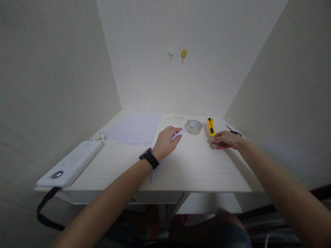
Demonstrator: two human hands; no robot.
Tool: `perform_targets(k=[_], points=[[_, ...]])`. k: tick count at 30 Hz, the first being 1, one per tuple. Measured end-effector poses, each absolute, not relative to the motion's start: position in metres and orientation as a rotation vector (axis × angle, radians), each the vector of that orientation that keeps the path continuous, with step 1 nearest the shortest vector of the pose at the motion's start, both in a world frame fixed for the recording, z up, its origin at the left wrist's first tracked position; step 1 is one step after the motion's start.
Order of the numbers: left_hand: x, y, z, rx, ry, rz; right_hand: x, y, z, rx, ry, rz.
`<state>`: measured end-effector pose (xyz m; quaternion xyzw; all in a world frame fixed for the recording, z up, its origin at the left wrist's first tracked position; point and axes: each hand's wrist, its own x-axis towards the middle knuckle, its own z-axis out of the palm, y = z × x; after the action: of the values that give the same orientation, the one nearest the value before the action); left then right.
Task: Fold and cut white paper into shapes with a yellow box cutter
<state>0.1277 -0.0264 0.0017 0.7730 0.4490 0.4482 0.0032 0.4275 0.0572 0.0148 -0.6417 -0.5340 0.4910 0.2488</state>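
My left hand [167, 141], with a dark watch [149, 157] at its wrist, pinches a narrow pale strip of paper [179, 133] over the desk. Part of that strip is hidden behind my fingers. Farther right, my right hand [227, 139] is closed at the near end of a yellow utility knife [211, 127], fingertips on its pale metal part. The knife points away from me toward the back wall. Between my hands, a little farther back, lies a roll of clear tape [193, 127]. Another pale edge shows below my left wrist, mostly hidden by the arm.
Sheets of pale paper [137, 127] lie at the back left. A white power bank [71, 163] with a black strap rests along the left edge beside a crumpled white bundle [99, 136]. Dark scissors [234, 131] lie behind my right hand. Walls enclose the white desk [191, 172] on three sides.
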Motion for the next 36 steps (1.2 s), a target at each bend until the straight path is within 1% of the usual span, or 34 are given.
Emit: perform_targets(k=[4, 7, 11, 13, 19, 25, 29, 36], points=[[0.130, -0.028, 0.002, 2.385, 1.312, 1.387, 0.423, 0.054, 0.012, -1.578, -1.336, 1.345], [0.132, -0.029, 0.005, 2.244, 1.268, 1.304, 0.411, 0.040, 0.012, -1.263, -1.229, 1.315], [0.135, -0.029, 0.008, 1.648, 1.136, 1.205, 0.378, 0.010, 0.008, -0.852, -1.222, 1.183], [0.136, -0.030, 0.011, 1.375, 1.045, 1.167, 0.359, -0.003, 0.004, -0.748, -1.207, 1.097], [0.137, -0.034, 0.018, 1.060, 0.866, 1.135, 0.318, -0.025, 0.000, -0.818, -1.333, 0.595], [0.140, -0.035, 0.016, 0.945, 0.729, 1.157, 0.303, -0.039, 0.004, -0.866, -1.469, 0.347], [0.139, -0.035, 0.015, 0.930, 0.692, 1.148, 0.302, -0.040, 0.003, -0.880, -1.510, 0.265], [0.138, -0.037, 0.016, 0.945, 0.663, 1.149, 0.301, -0.039, 0.003, -0.904, -1.496, 0.253]])
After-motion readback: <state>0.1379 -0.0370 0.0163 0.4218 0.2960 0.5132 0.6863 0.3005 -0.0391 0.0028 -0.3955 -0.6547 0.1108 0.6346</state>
